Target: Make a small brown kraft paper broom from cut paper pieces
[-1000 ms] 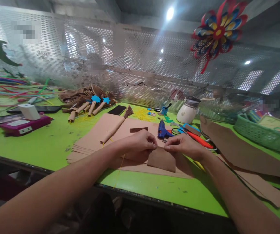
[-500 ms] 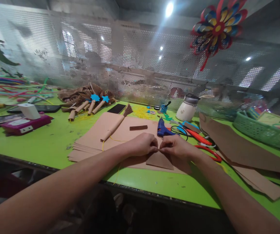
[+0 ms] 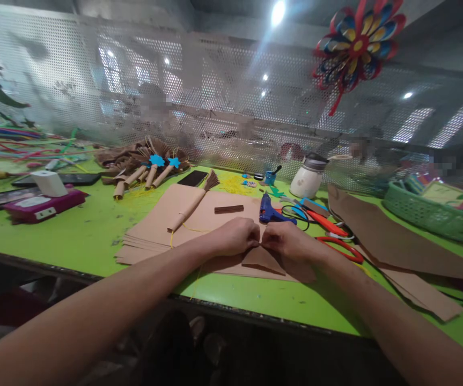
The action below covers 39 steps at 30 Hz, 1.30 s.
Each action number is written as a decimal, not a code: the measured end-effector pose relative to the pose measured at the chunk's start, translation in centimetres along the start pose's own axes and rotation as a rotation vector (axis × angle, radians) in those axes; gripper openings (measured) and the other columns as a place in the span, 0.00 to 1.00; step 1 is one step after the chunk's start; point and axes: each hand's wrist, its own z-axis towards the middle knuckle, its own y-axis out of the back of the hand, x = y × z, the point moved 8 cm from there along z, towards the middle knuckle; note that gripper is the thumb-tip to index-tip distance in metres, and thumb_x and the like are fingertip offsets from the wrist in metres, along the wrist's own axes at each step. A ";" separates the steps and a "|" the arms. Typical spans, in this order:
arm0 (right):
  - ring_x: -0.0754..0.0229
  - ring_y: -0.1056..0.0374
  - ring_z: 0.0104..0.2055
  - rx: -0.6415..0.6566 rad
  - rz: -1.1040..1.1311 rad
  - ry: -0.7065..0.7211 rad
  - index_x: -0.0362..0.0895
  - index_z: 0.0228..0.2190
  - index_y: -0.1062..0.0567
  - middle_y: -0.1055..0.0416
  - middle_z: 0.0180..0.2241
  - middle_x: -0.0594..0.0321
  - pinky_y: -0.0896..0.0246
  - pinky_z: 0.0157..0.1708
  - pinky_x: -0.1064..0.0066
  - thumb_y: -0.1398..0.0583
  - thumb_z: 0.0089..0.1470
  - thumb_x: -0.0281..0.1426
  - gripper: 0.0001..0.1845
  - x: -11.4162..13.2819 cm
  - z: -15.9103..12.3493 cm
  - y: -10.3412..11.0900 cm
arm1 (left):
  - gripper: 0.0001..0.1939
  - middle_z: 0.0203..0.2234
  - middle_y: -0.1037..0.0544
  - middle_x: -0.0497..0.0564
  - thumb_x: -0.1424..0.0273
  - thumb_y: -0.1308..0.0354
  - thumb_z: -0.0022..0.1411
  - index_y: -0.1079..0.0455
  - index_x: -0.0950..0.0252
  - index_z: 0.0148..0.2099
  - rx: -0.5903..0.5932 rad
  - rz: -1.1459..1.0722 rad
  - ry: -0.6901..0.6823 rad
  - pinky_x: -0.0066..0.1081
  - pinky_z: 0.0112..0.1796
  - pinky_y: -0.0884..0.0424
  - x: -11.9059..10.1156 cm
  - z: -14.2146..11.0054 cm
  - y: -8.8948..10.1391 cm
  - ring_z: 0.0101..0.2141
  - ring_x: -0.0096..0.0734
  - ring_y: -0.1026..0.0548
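Note:
My left hand (image 3: pixel 237 236) and my right hand (image 3: pixel 285 240) meet fingertip to fingertip over a small piece of brown paper (image 3: pixel 262 259). Both pinch its top edge, and the piece slants down toward me. Under it lies a stack of brown paper sheets (image 3: pixel 199 222) on the green table (image 3: pixel 78 236). A rolled paper broom with a dark fringe (image 3: pixel 193 205) and a short dark pleated strip (image 3: pixel 228 209) rest on that stack, just beyond my left hand.
A blue glue gun (image 3: pixel 269 210), orange scissors (image 3: pixel 333 236) and a white pot (image 3: pixel 308 180) sit behind my right hand. Finished paper brooms (image 3: pixel 145 169) lie at back left, a pink box (image 3: pixel 42 205) at left, a green basket (image 3: pixel 428 214) and large brown sheets (image 3: pixel 392 241) at right.
My hands have drawn closer together on the brown piece, which now shows less of its surface and lies lower toward the stack.

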 end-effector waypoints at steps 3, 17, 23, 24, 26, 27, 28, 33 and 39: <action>0.62 0.36 0.28 0.029 -0.010 0.009 0.42 0.27 0.27 0.30 0.27 0.61 0.43 0.27 0.74 0.44 0.51 0.26 0.06 0.0 -0.1 -0.1 | 0.08 0.25 0.26 0.50 0.73 0.47 0.54 0.27 0.67 0.33 0.014 0.017 0.000 0.24 0.25 0.41 -0.1 -0.1 0.1 0.25 0.28 0.32; 0.64 0.39 0.26 -0.005 -0.074 0.014 0.41 0.25 0.27 0.32 0.26 0.61 0.46 0.26 0.74 0.44 0.49 0.22 0.07 0.0 -1.4 0.6 | 0.08 0.25 0.28 0.50 0.76 0.50 0.53 0.29 0.66 0.30 0.020 0.190 -0.048 0.26 0.23 0.45 -1.3 -1.0 1.2 0.23 0.26 0.35; 0.64 0.39 0.27 -0.034 -0.085 -0.012 0.41 0.25 0.28 0.32 0.26 0.62 0.48 0.26 0.75 0.45 0.48 0.21 0.06 -0.1 -2.5 1.3 | 0.05 0.22 0.30 0.48 0.76 0.49 0.51 0.32 0.66 0.26 0.039 0.253 -0.082 0.26 0.22 0.47 -1.8 -0.9 1.1 0.21 0.24 0.38; 0.64 0.40 0.27 -0.034 -0.093 -0.015 0.41 0.25 0.28 0.32 0.26 0.62 0.48 0.26 0.75 0.45 0.47 0.21 0.06 -0.1 -2.6 1.4 | 0.06 0.22 0.31 0.48 0.76 0.49 0.51 0.32 0.66 0.26 0.035 0.264 -0.093 0.26 0.22 0.48 -1.8 -0.9 1.2 0.21 0.24 0.39; 0.64 0.40 0.26 -0.024 -0.113 -0.029 0.41 0.24 0.29 0.32 0.26 0.62 0.50 0.25 0.75 0.45 0.48 0.22 0.06 -0.1 -2.7 1.5 | 0.07 0.22 0.32 0.47 0.76 0.50 0.52 0.32 0.66 0.25 0.024 0.280 -0.111 0.26 0.22 0.47 -2.0 -0.9 1.2 0.20 0.23 0.40; 0.64 0.40 0.26 -0.015 -0.124 -0.039 0.42 0.24 0.29 0.32 0.25 0.62 0.50 0.25 0.75 0.45 0.48 0.23 0.06 -0.1 -2.7 1.5 | 0.08 0.22 0.32 0.47 0.76 0.50 0.52 0.32 0.66 0.24 0.020 0.284 -0.114 0.26 0.22 0.47 -2.0 -0.9 1.2 0.20 0.23 0.40; 0.64 0.40 0.27 -0.005 -0.135 -0.048 0.42 0.24 0.29 0.32 0.25 0.62 0.51 0.25 0.75 0.45 0.48 0.23 0.06 -0.2 -2.7 1.5 | 0.08 0.22 0.32 0.48 0.76 0.50 0.53 0.32 0.66 0.24 0.020 0.287 -0.114 0.26 0.22 0.47 -2.0 -1.0 1.2 0.21 0.23 0.40; 0.63 0.39 0.28 0.021 -0.218 -0.075 0.42 0.24 0.30 0.31 0.26 0.61 0.51 0.26 0.74 0.46 0.50 0.26 0.07 0.1 -2.7 1.4 | 0.07 0.22 0.32 0.48 0.77 0.50 0.53 0.32 0.66 0.25 0.037 0.305 -0.107 0.26 0.23 0.45 -1.9 -1.1 1.4 0.22 0.24 0.38; 0.62 0.40 0.27 0.023 -0.385 -0.058 0.42 0.21 0.32 0.32 0.25 0.59 0.52 0.26 0.72 0.48 0.53 0.29 0.11 1.2 -3.1 1.5 | 0.10 0.24 0.31 0.50 0.72 0.51 0.58 0.32 0.67 0.27 0.028 0.392 -0.116 0.28 0.26 0.41 -2.8 -1.3 1.4 0.23 0.27 0.36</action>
